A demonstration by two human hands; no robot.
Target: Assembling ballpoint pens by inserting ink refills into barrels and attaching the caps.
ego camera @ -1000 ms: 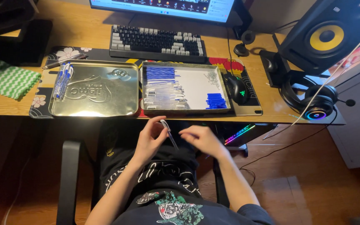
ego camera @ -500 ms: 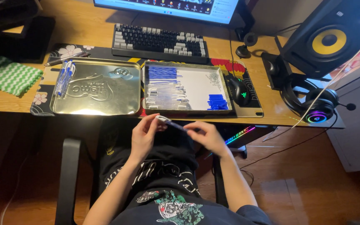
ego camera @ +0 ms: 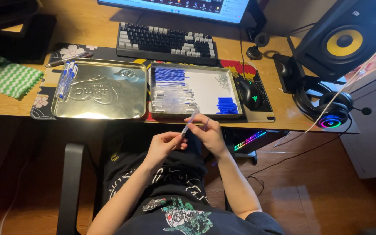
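With my left hand [ego camera: 164, 146] and right hand [ego camera: 209, 132] fingers clamped on the clear pen barrel [ego camera: 189, 122], I should keep it steady and aligned above my lap.

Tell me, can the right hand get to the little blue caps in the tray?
Probably yes. The right hand hovers just below the open tray, and the blue caps lie in its near right corner with nothing over them. But that hand is pinching the clear pen tube.
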